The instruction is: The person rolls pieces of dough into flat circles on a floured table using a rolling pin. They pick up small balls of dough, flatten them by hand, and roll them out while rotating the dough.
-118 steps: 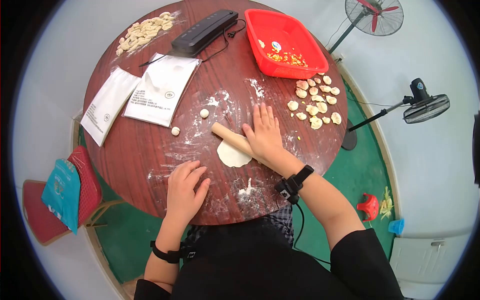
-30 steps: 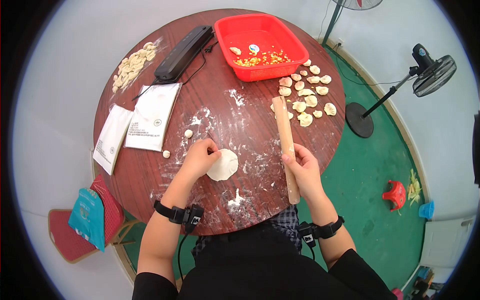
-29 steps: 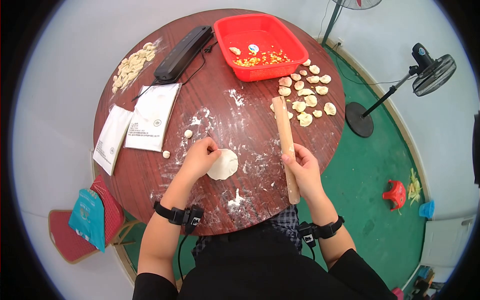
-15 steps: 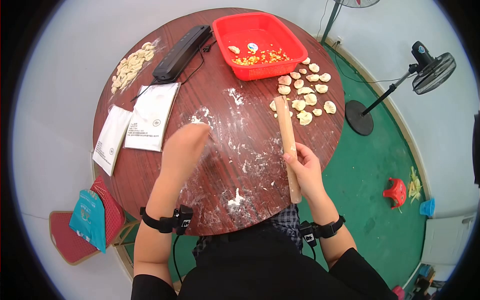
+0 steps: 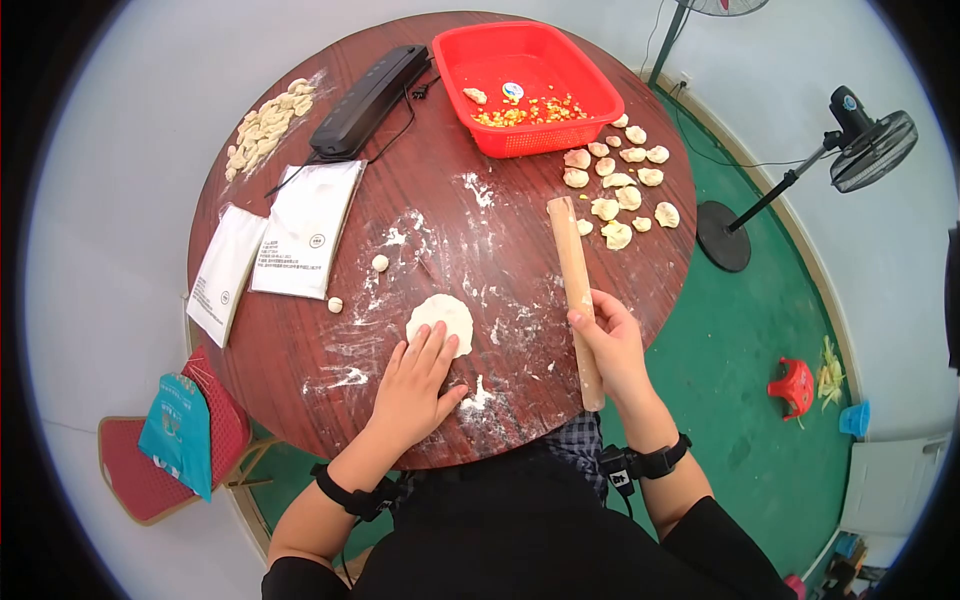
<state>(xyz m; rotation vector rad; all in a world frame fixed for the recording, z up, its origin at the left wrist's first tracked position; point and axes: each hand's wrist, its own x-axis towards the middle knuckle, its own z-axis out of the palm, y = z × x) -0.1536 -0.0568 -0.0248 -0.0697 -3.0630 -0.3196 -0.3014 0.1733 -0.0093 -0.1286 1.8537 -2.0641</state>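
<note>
A flat, round dough wrapper lies on the floured table in front of me. My left hand rests on its near edge, palm down with the fingers stretched out. In my right hand is a wooden rolling pin, gripped near its lower half and held at a slight tilt near the table's right side. Two small dough balls, one farther off and one nearer, sit to the left of the wrapper. Patches of white flour are scattered around them.
Several dumplings lie at the right, beside a red plastic basket with yellow and red bits inside. Dough pieces, a black sealer-like device and white packets occupy the left. A standing fan is beyond the table.
My left hand has come down toward me from above the table and opened flat onto a dough wrapper that now shows. Two dough balls have come into sight. My right hand keeps the rolling pin.
</note>
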